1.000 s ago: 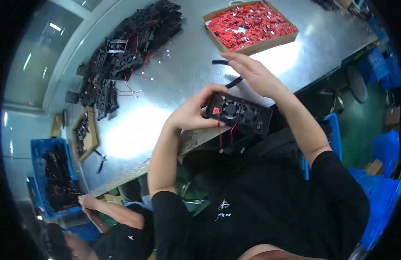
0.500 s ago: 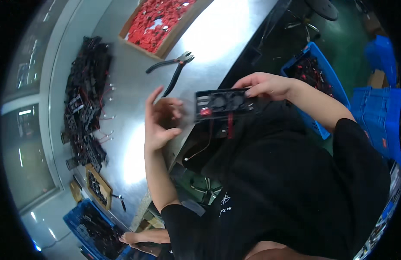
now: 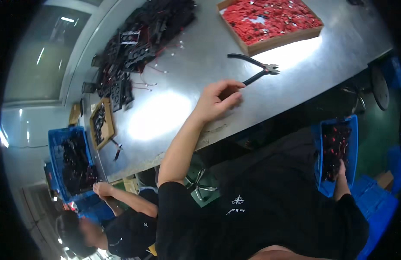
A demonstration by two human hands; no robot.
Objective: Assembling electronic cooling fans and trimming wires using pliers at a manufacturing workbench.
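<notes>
My left hand (image 3: pixel 218 100) is over the metal table, its fingers loosely curled and the thumb apart from them, with nothing seen between. Its fingertips reach the lower handle of the black-handled side cutters (image 3: pixel 264 69), covering the handle's end; whether they touch it I cannot tell. Down at my right side, my right hand (image 3: pixel 341 169) is inside a blue bin (image 3: pixel 355 143) of black parts with red bits (image 3: pixel 336 145). Its fingers are mostly hidden among the parts, so a grip cannot be made out.
A cardboard tray (image 3: pixel 287 38) of small red pieces (image 3: pixel 269 19) lies at the far side. Black fan-like housings with wires (image 3: pixel 140 56) are heaped at the left. Beyond a small tray (image 3: pixel 108 123), a co-worker's hands (image 3: pixel 104 189) are beside another blue bin (image 3: pixel 53 151).
The black housing with two round openings has left my right hand's grasp in front of me. My right hand moved into the right bin; my left moved to the cutters. The view turned.
</notes>
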